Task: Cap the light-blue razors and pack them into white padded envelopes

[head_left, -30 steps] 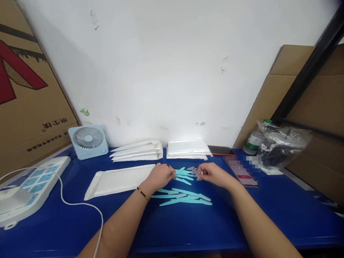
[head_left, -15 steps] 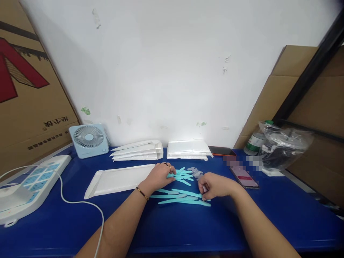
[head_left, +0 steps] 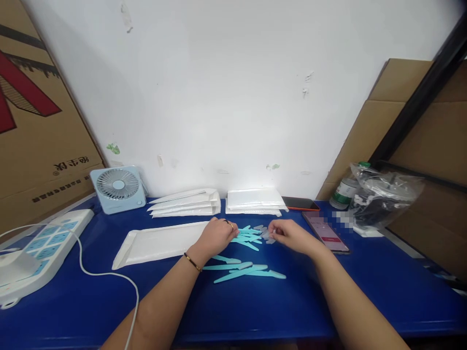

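- Teal strips point(head_left: 248, 236) are lying fanned on the blue table point(head_left: 255, 311), in the gap between the two hands.
- The left hand point(head_left: 215, 237) is lying knuckles up with its fingers curled down, closing on the ends of that fan. It is wearing a ring point(head_left: 231, 224), and a dark bracelet point(head_left: 193, 261) is circling its wrist.
- The right hand point(head_left: 292, 236) is hovering just beside the fan's far ends, its fingertips drawn together at the grey caps point(head_left: 263, 230). Whether it is pinching one I cannot tell.
- More loose strips point(head_left: 244, 271) are lying nearer the body than both hands, untouched by either.
- A flat white mailer point(head_left: 160, 241) is lying just outside the left hand, its end touching or nearly touching the knuckles.
- Two mailer stacks point(head_left: 186, 203) are sitting beyond the hands, against the wall.
- A lit phone point(head_left: 326, 232) is lying just outside the right wrist, and a clear bag point(head_left: 383, 197) is sitting farther out on that side.
- A small fan point(head_left: 117, 188) and a power strip point(head_left: 40, 248) are standing well out past the left hand.
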A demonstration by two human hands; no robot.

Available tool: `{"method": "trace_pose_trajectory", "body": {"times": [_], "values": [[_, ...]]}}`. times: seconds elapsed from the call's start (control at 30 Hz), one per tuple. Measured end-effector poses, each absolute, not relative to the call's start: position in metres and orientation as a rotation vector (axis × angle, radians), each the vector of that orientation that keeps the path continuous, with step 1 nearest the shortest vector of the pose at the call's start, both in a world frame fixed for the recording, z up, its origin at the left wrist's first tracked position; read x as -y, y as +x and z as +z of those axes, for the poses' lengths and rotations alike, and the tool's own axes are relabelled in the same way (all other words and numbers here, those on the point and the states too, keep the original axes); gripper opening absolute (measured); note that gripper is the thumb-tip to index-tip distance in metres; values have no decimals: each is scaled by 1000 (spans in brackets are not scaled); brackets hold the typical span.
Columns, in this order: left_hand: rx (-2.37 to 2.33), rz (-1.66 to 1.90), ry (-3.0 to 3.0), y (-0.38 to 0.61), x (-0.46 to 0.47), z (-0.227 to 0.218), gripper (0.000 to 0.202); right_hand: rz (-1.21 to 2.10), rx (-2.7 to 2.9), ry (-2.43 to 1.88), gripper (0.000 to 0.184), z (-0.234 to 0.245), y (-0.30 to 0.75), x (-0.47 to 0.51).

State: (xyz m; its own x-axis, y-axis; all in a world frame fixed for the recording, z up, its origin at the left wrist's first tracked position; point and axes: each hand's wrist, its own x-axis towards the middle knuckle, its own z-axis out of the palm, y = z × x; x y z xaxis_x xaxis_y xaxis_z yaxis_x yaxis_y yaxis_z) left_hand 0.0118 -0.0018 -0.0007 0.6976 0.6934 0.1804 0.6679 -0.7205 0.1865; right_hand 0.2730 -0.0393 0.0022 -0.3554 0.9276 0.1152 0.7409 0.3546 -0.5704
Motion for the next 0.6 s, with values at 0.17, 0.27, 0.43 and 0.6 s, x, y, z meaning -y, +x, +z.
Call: {"method": "trace_pose_trajectory", "body": {"times": [0.17, 0.27, 0.43, 0.6], "values": [[-1127, 413, 2722, -9, 1, 14, 27, 469, 2063, -1556, 19, -4, 278, 31], [-1047, 106, 2704, -19, 6, 20, 20, 443, 2088, -1519, 18, -4, 276, 32], [-1039, -64, 2639, -14, 11, 16, 6, 558, 2094, -1451, 18, -2, 267, 37], [-1088, 183, 2615, 2, 15, 12, 11, 803, 2194, -1305, 28, -1, 242, 45]]}}
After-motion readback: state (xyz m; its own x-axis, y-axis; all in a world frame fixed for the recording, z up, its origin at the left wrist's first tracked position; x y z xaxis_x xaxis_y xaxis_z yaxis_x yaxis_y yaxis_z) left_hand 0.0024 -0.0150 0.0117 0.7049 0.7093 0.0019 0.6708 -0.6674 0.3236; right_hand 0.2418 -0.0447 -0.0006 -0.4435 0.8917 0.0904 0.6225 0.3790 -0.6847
